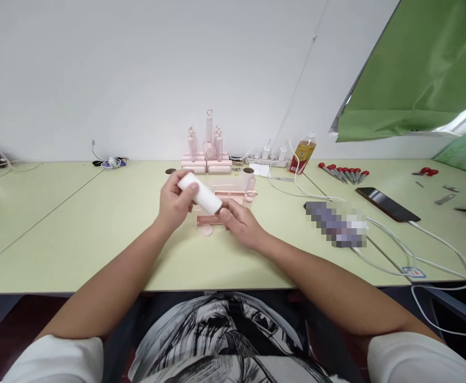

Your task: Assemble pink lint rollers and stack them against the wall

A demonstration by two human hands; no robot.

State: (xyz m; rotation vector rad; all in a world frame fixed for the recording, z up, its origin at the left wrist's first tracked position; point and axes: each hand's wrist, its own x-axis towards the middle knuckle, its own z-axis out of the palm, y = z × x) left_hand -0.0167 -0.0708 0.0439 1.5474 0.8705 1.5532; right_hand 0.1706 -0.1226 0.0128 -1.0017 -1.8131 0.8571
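Observation:
A white lint-roller-like roll [200, 194], smooth and cylindrical, slants above the table between my hands. My left hand [176, 201] is closed round its upper left end, thumb lying along the side. At the lower right end, my right hand [241, 222] pinches the roll's edge with thumb and fingers. Below the roll sits a pink open case part [209, 219], partly hidden by my hands, with a pale pink round disc [206, 230] in front of it. Another pink tray-like part [230, 196] lies just behind my right hand.
Pink boxes [219, 167] and upright pink handles [209, 127] stand against the wall. A drink bottle [302, 154] and a power strip [267, 160] are right of them. Several red-handled screwdrivers [344, 173], a black phone [388, 204] and white cables [440, 244] lie on the right.

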